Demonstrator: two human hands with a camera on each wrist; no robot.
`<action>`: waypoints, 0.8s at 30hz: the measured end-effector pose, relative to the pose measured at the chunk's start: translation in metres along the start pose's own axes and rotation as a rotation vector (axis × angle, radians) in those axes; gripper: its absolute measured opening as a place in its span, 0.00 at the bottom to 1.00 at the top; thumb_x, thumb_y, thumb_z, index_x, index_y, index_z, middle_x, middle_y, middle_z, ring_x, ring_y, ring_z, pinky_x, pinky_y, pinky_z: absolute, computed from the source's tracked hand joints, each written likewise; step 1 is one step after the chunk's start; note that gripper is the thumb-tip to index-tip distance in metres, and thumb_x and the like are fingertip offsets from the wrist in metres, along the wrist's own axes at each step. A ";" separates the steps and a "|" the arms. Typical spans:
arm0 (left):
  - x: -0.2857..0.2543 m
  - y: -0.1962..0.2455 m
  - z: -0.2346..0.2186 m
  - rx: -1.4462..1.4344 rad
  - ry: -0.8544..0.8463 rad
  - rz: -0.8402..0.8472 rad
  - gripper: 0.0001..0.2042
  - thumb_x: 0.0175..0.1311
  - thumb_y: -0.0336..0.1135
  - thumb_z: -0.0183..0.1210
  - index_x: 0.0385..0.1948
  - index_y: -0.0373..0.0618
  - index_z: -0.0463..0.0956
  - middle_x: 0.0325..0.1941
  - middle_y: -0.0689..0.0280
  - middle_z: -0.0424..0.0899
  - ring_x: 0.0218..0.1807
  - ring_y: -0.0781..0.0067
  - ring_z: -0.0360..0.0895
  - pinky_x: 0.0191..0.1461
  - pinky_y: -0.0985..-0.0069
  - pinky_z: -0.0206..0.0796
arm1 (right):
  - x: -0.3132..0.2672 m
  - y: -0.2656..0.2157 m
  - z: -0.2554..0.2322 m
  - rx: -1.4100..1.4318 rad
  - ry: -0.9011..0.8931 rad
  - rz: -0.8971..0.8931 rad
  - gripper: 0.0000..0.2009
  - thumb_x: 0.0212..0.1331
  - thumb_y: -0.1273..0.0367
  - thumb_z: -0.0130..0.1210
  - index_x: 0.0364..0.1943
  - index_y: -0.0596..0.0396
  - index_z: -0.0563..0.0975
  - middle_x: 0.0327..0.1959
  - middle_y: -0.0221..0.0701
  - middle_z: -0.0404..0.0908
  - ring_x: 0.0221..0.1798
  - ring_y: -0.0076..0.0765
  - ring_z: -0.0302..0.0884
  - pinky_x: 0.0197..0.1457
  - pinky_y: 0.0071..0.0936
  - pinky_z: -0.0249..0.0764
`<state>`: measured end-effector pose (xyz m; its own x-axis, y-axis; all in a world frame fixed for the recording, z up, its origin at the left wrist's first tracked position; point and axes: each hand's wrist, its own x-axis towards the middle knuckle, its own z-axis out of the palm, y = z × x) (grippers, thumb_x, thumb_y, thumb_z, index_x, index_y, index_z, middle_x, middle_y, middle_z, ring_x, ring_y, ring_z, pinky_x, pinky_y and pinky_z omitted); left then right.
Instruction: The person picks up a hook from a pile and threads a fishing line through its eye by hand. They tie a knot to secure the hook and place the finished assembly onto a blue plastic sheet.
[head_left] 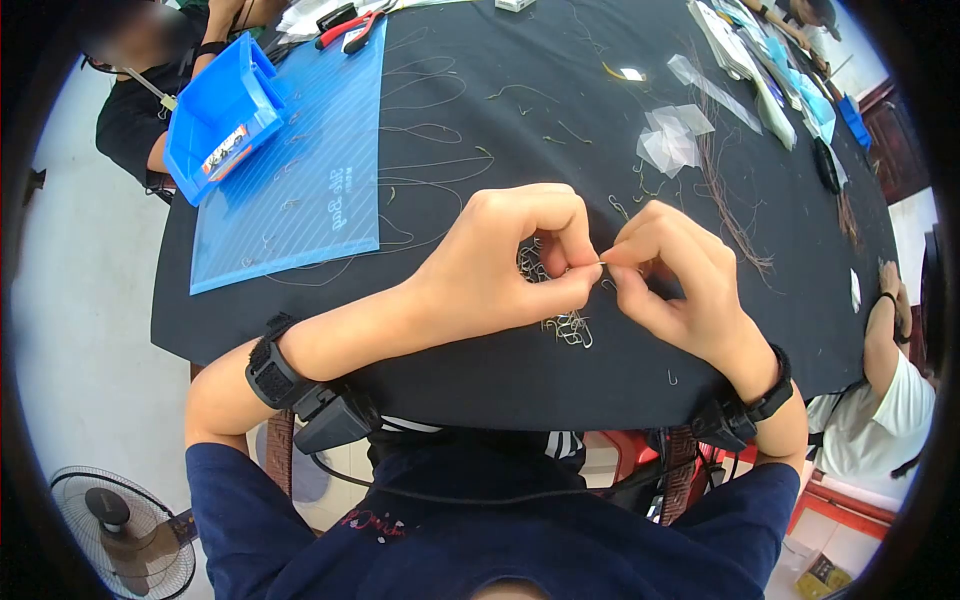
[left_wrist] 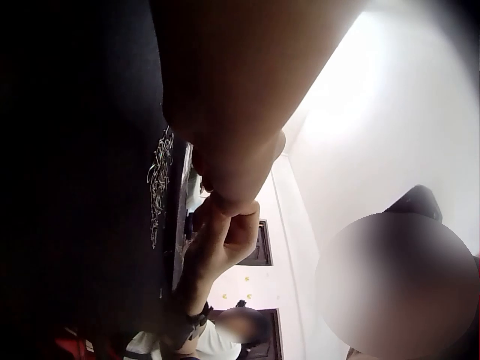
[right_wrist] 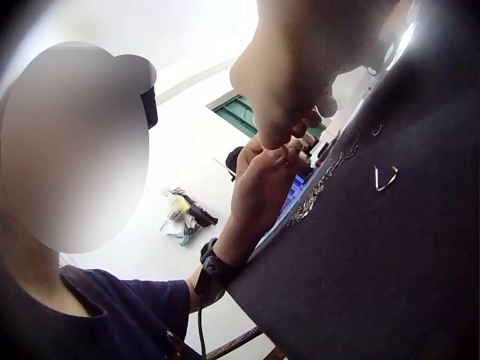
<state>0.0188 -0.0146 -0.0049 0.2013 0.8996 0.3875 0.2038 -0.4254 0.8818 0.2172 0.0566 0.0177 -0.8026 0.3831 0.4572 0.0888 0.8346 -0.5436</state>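
In the head view my left hand (head_left: 500, 250) and right hand (head_left: 685, 275) meet fingertip to fingertip over the black table. Thumb and forefinger of each pinch a tiny, thin, pale-gold piece (head_left: 603, 263), apparently a fish hook, mostly covered by the fingertips. Under and behind the left hand lies a heap of loose fish hooks (head_left: 570, 330), partly hidden by it. The left wrist view shows that heap (left_wrist: 158, 187) beside the joined hands. From the right wrist, a single fish hook (right_wrist: 385, 180) lies apart from the heap on the cloth.
To the left, a blue file bag (head_left: 330, 190) carries lines with hooks, a blue bin (head_left: 222, 120) and red-handled pliers (head_left: 350, 30). Clear plastic bags (head_left: 675, 138) and brown line strands (head_left: 735, 215) lie at right. Other people sit around the table.
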 end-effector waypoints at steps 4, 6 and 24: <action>0.000 -0.001 -0.004 0.211 0.005 0.187 0.09 0.48 0.21 0.64 0.21 0.39 0.70 0.25 0.66 0.72 0.28 0.75 0.69 0.31 0.79 0.61 | 0.001 -0.001 0.003 0.026 -0.044 0.042 0.08 0.47 0.81 0.59 0.31 0.59 0.74 0.26 0.34 0.72 0.27 0.39 0.74 0.30 0.31 0.71; 0.002 -0.003 -0.006 0.344 0.010 0.311 0.10 0.46 0.20 0.65 0.21 0.39 0.69 0.26 0.64 0.72 0.28 0.72 0.70 0.30 0.77 0.61 | 0.001 0.002 0.005 -0.017 -0.030 0.021 0.08 0.48 0.81 0.58 0.32 0.59 0.74 0.27 0.35 0.72 0.29 0.39 0.74 0.31 0.30 0.71; 0.003 0.002 -0.004 0.272 0.140 0.138 0.04 0.51 0.26 0.68 0.28 0.44 0.81 0.28 0.71 0.76 0.28 0.79 0.71 0.29 0.81 0.62 | 0.001 0.005 0.009 0.270 0.129 0.124 0.07 0.47 0.81 0.57 0.30 0.58 0.74 0.26 0.26 0.73 0.21 0.17 0.66 0.21 0.16 0.60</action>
<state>0.0160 -0.0121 -0.0011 0.1148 0.8282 0.5486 0.4357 -0.5382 0.7214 0.2119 0.0573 0.0092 -0.7124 0.5371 0.4516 0.0083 0.6499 -0.7599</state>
